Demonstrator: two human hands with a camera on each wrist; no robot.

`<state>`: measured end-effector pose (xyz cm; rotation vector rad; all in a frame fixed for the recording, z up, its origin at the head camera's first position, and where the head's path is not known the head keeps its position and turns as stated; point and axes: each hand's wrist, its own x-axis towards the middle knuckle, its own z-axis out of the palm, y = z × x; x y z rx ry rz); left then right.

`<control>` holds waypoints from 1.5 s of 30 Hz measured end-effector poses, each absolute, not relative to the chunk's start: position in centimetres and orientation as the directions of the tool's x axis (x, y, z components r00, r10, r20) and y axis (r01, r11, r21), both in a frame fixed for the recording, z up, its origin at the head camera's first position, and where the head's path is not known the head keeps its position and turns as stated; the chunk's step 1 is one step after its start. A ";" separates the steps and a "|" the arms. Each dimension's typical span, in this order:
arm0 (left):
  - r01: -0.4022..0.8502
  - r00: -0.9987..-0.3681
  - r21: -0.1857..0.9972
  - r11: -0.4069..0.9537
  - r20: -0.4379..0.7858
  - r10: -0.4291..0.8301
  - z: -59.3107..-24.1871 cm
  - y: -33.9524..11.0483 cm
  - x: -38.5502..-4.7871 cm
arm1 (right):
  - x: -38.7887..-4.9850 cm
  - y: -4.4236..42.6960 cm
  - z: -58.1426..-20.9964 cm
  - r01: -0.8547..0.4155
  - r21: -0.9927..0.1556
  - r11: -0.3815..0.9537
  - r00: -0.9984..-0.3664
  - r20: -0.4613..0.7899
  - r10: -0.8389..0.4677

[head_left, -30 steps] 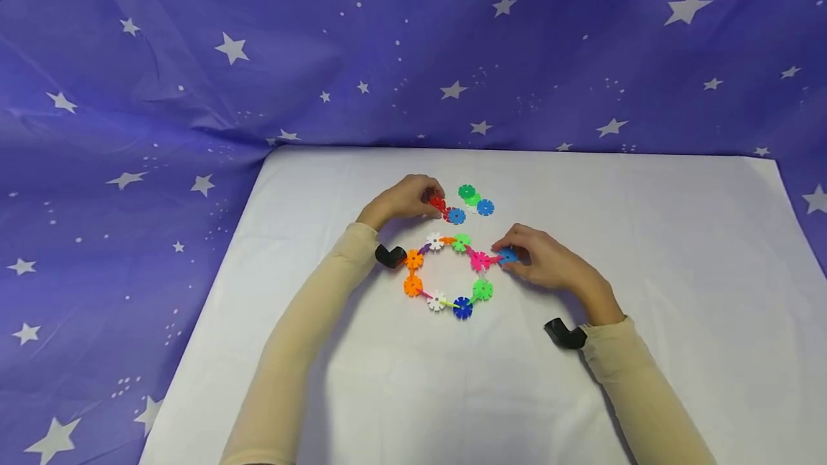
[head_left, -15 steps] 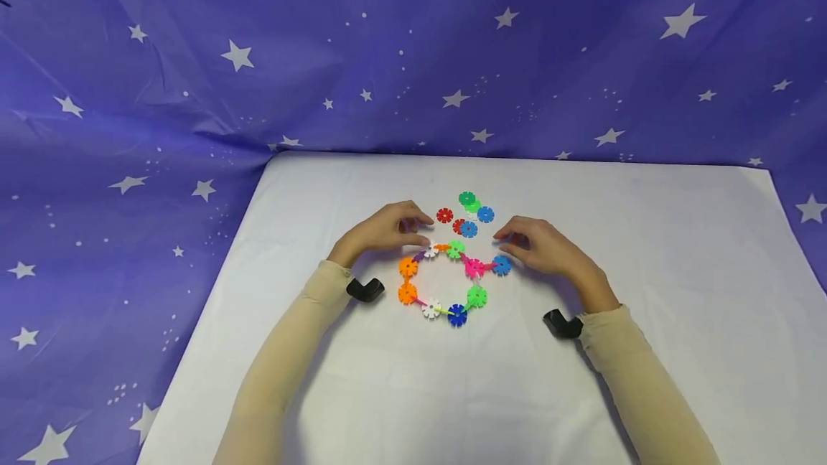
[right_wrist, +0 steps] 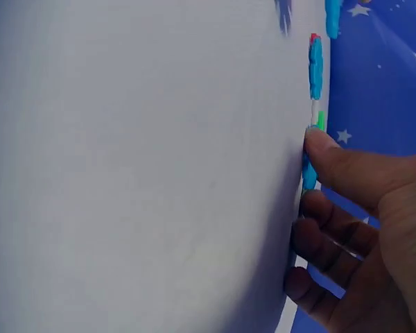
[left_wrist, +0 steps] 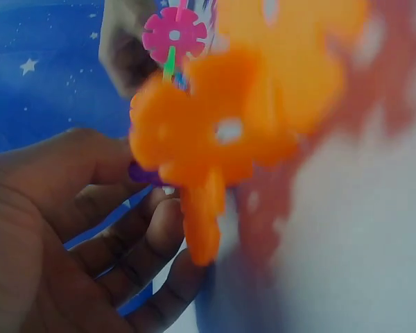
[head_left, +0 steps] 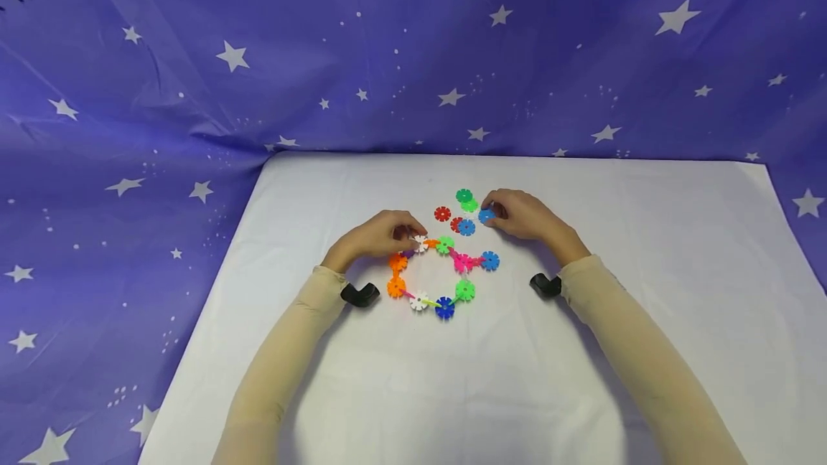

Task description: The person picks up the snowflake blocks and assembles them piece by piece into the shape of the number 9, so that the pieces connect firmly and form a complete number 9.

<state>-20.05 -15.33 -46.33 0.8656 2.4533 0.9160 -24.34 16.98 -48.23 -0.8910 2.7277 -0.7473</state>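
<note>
Notched, flower-shaped plastic discs of many colours are joined into a ring, with a dark blue disc point(head_left: 444, 308) at its near side and a light blue disc point(head_left: 490, 260) jutting out at the right. My left hand point(head_left: 377, 237) pinches the white disc point(head_left: 421, 243) at the ring's far left. In the left wrist view an orange disc point(left_wrist: 194, 132) of the ring partly hides those fingertips. Behind the ring, my right hand point(head_left: 525, 214) holds a loose blue disc point(head_left: 487, 216) between thumb and fingers, seen edge-on as a blue disc point(right_wrist: 309, 172) in the right wrist view.
Other loose discs lie beyond the ring: a red disc point(head_left: 442, 214), a blue disc point(head_left: 466, 227) overlapping another red one, and a dark green disc point(head_left: 464, 196) beside a light green disc point(head_left: 470, 205). A white cloth point(head_left: 517, 379) covers the table; a purple star-patterned curtain point(head_left: 388, 56) hangs behind.
My left hand has let go of the red disc and come down to the white disc on the ring. My right hand has left the ring's light blue disc and taken hold of a loose blue one.
</note>
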 end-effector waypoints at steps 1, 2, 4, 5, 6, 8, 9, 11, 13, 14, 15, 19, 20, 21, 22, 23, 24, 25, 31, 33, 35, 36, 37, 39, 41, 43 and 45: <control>0.421 -0.746 0.676 0.604 -0.121 0.655 -46.2 -15.3 -20.3 | -24.2 17.3 -48.1 -0.504 -0.509 0.698 -0.810 -0.001 -0.586; 0.432 -0.756 0.659 0.616 -0.108 0.646 -46.0 -15.3 -20.4 | -24.1 17.6 -47.8 -0.496 -0.506 0.706 -0.819 0.001 -0.574; 0.460 -0.775 0.609 0.646 -0.079 0.627 -45.2 -14.9 -20.3 | -23.7 18.5 -47.5 -0.476 -0.492 0.729 -0.838 0.004 -0.545; 0.478 -0.778 0.586 0.654 -0.062 0.625 -44.7 -14.4 -20.1 | -23.4 19.0 -47.2 -0.457 -0.491 0.741 -0.850 -0.003 -0.526; 0.501 -0.778 0.559 0.661 -0.045 0.627 -44.2 -13.7 -19.8 | -23.1 19.5 -47.0 -0.435 -0.488 0.756 -0.865 -0.007 -0.502; 0.552 -0.760 0.510 0.660 -0.017 0.649 -43.2 -12.1 -18.9 | -22.4 20.6 -46.8 -0.394 -0.496 0.774 -0.888 -0.012 -0.460; 0.573 -0.749 0.490 0.657 -0.012 0.662 -42.9 -11.1 -18.4 | -22.0 21.0 -46.8 -0.387 -0.520 0.762 -0.894 0.008 -0.449; 0.614 -0.717 0.458 0.643 -0.015 0.696 -42.8 -9.4 -17.4 | -20.8 21.4 -47.0 -0.386 -0.592 0.708 -0.897 0.063 -0.437; 0.643 -0.700 0.408 0.648 -0.031 0.714 -43.3 -8.2 -16.6 | -19.6 21.4 -47.4 -0.399 -0.665 0.632 -0.892 0.122 -0.435; 0.651 -0.697 0.382 0.656 -0.041 0.716 -43.7 -7.8 -16.2 | -19.0 21.2 -47.7 -0.406 -0.702 0.584 -0.886 0.148 -0.439; 0.649 -0.702 0.364 0.668 -0.053 0.710 -44.1 -7.5 -15.7 | -18.4 20.8 -48.1 -0.415 -0.735 0.536 -0.880 0.176 -0.441; 0.635 -0.727 0.327 0.700 -0.055 0.685 -45.6 -5.9 -15.4 | -17.2 20.2 -48.8 -0.390 -0.819 0.420 -0.874 0.187 -0.448; 0.627 -0.735 0.328 0.707 -0.054 0.676 -46.0 -5.6 -15.4 | -17.1 20.1 -49.0 -0.387 -0.830 0.402 -0.873 0.189 -0.450; 0.614 -0.744 0.338 0.713 -0.054 0.666 -46.3 -5.4 -15.5 | -16.9 20.0 -49.2 -0.384 -0.837 0.390 -0.872 0.190 -0.451; 0.601 -0.753 0.349 0.719 -0.054 0.656 -46.6 -5.2 -15.6 | -16.8 19.9 -49.3 -0.383 -0.840 0.386 -0.870 0.187 -0.456; 0.590 -0.760 0.361 0.722 -0.054 0.648 -46.8 -5.0 -15.8 | -16.8 19.8 -49.4 -0.379 -0.840 0.389 -0.870 0.181 -0.458; 0.576 -0.767 0.377 0.725 -0.055 0.639 -47.0 -4.9 -15.9 | -16.7 19.6 -49.5 -0.378 -0.836 0.397 -0.871 0.176 -0.460; 0.563 -0.774 0.395 0.726 -0.057 0.631 -47.2 -4.8 -16.1 | -16.6 19.6 -49.5 -0.378 -0.830 0.409 -0.871 0.170 -0.460; 0.537 -0.782 0.502 0.678 -0.006 0.623 -47.3 -5.1 -16.8 | -16.3 19.1 -49.6 -0.384 -0.789 0.478 -0.877 0.151 -0.455; 0.538 -0.782 0.522 0.662 0.015 0.624 -47.2 -5.8 -16.7 | -16.3 18.4 -49.9 -0.394 -0.782 0.483 -0.873 0.153 -0.463; 0.541 -0.781 0.527 0.655 0.027 0.623 -47.1 -6.2 -16.7 | -16.2 17.9 -50.0 -0.403 -0.776 0.485 -0.867 0.153 -0.474; 0.537 -0.784 0.530 0.656 0.026 0.620 -47.1 -6.4 -16.7 | -16.1 17.7 -50.1 -0.408 -0.773 0.485 -0.863 0.153 -0.481; 0.533 -0.787 0.530 0.660 0.024 0.617 -47.0 -6.5 -16.7 | -16.1 17.6 -50.1 -0.410 -0.770 0.488 -0.861 0.151 -0.485; 0.526 -0.791 0.530 0.665 0.019 0.611 -47.0 -6.6 -16.6 | -16.0 17.5 -50.0 -0.408 -0.772 0.488 -0.859 0.143 -0.491; 0.524 -0.792 0.530 0.667 0.016 0.610 -46.9 -6.5 -16.6 | -16.0 17.7 -49.8 -0.403 -0.773 0.490 -0.861 0.138 -0.490; 0.530 -0.788 0.534 0.659 0.023 0.615 -46.9 -6.1 -16.7 | -15.9 18.1 -49.7 -0.406 -0.771 0.490 -0.862 0.146 -0.485; 0.539 -0.778 0.549 0.639 0.036 0.627 -46.8 -5.7 -16.8 | -15.8 18.4 -49.5 -0.412 -0.769 0.488 -0.866 0.165 -0.472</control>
